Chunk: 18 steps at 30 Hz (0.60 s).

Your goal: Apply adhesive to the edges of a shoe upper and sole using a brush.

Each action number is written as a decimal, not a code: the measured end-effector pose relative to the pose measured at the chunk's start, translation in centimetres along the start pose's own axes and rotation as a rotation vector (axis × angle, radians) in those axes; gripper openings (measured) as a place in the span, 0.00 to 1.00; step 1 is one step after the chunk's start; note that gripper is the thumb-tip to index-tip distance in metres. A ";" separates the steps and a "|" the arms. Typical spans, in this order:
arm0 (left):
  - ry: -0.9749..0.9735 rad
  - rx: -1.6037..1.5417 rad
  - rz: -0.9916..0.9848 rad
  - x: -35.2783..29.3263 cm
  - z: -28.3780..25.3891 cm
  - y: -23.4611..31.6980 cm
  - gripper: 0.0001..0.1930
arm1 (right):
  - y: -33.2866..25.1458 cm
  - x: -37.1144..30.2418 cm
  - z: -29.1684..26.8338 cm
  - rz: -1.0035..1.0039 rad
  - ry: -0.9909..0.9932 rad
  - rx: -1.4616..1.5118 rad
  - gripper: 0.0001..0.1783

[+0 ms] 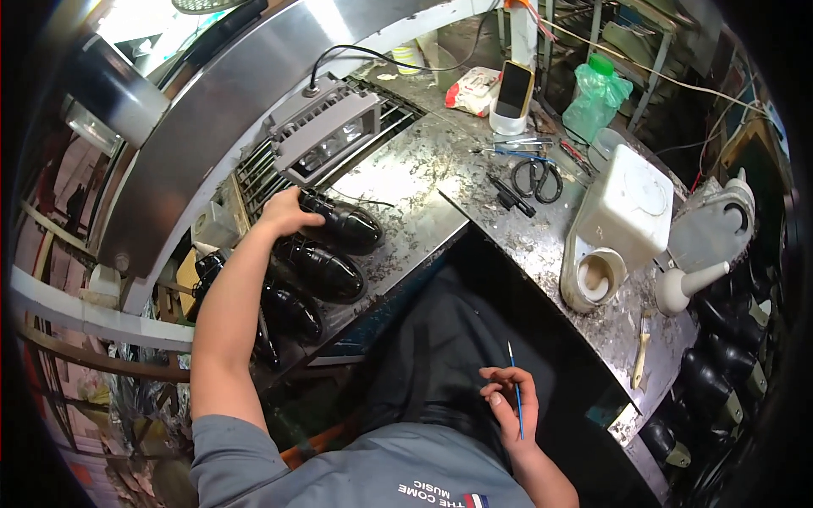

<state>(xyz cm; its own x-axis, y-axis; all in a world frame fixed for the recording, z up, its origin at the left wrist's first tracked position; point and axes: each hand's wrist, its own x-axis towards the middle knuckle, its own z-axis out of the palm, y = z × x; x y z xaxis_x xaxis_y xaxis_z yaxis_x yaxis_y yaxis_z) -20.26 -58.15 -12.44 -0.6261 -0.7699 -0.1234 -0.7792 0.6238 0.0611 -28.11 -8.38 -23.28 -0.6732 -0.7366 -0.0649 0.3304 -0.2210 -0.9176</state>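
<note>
My left hand (290, 215) reaches to the far left of the bench and grips the heel end of a glossy black shoe (354, 227), thumb along its near side. Beside it, towards me, stand several more shiny black shoes, among them a second shoe (326, 269) and a third shoe (292, 310). Over my lap my right hand (513, 400) is closed around a thin blue paintbrush (518, 405), its fine pale tip pointing away from me. The hand is apart from the bench.
A floodlight (329, 135) sits over a metal grate behind the shoes. Scissors (538, 179) and small tools lie on the stained metal bench (415, 173). At right stand a white container (627, 203) with a pot, a squeeze bottle (690, 286) and a flat brush (642, 354).
</note>
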 end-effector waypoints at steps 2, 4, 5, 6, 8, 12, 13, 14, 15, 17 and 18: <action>0.103 -0.383 0.083 0.1 0.0 -0.3 0.31 | 0.3 0.0 -0.1 -0.007 0.018 0.001 0.18; 0.281 -0.415 0.257 -1.5 -1.5 3.0 0.26 | 0.5 0.2 -0.5 -0.012 0.053 0.002 0.18; 0.339 -0.316 0.256 -2.6 -2.0 4.5 0.26 | 0.5 0.5 -0.7 -0.030 0.046 0.005 0.18; 0.355 -0.392 0.283 -3.8 -1.7 5.7 0.25 | 0.1 0.7 0.0 -0.042 0.058 -0.034 0.18; 0.343 -0.468 0.317 -7.6 -2.5 10.4 0.24 | 0.0 1.2 -0.4 -0.057 0.076 -0.027 0.20; 0.354 -0.634 0.444 -14.9 -0.1 15.8 0.23 | -1.4 3.5 -0.1 -0.239 0.178 0.012 0.31; 0.393 -0.615 0.501 -17.1 0.9 16.2 0.24 | -2.1 3.8 0.0 -0.221 0.195 0.115 0.40; 0.427 -0.626 0.549 -19.1 2.4 16.2 0.24 | -2.6 3.9 0.2 -0.281 0.232 0.158 0.42; 0.459 -0.638 0.597 -20.6 3.8 16.6 0.24 | -3.0 3.9 0.3 -0.343 0.270 0.199 0.44; 0.422 -0.723 0.757 -22.9 4.6 19.4 0.20 | -2.9 3.9 -0.3 -0.430 0.324 0.153 0.44; 0.307 -0.758 0.809 -23.7 5.6 19.3 0.19 | -2.9 3.6 -0.8 -0.413 0.400 0.105 0.42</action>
<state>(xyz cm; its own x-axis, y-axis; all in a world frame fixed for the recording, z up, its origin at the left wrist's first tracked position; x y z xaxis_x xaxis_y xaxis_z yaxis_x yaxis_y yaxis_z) -20.33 -27.14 -13.90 -0.8510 -0.2459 0.4640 0.1016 0.7898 0.6049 -32.04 -9.86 -21.18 -0.9509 -0.2817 0.1285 0.0370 -0.5156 -0.8560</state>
